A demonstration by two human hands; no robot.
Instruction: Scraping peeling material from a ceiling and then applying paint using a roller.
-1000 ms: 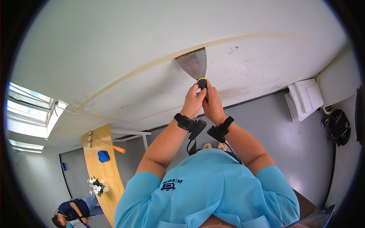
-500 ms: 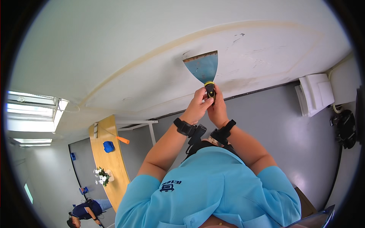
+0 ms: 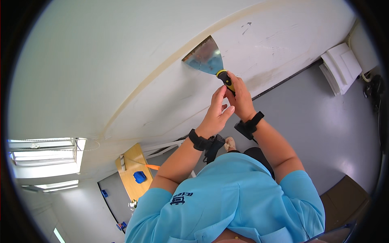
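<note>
My right hand is wrapped round the black and yellow handle of a wide putty knife. The blade is shiny and bluish, with rusty brown along its edge. It lies over the white wall, with its edge close to a beige band; whether it touches the wall I cannot tell. Just beside the right hand is my left hand, its thumb and fingers apart and nothing held. Black straps are on both wrists.
Dark scuffs mark the wall. To the left a wooden table holds a blue cloth-like bundle and an orange-handled tool. White panels lean at the right, and a brown box-like thing stands at lower right. Windows are far left.
The putty knife has moved up and left, its blade tilting further left. My left hand has come off the handle and opened. The view has turned, and the person at lower left is out of sight.
</note>
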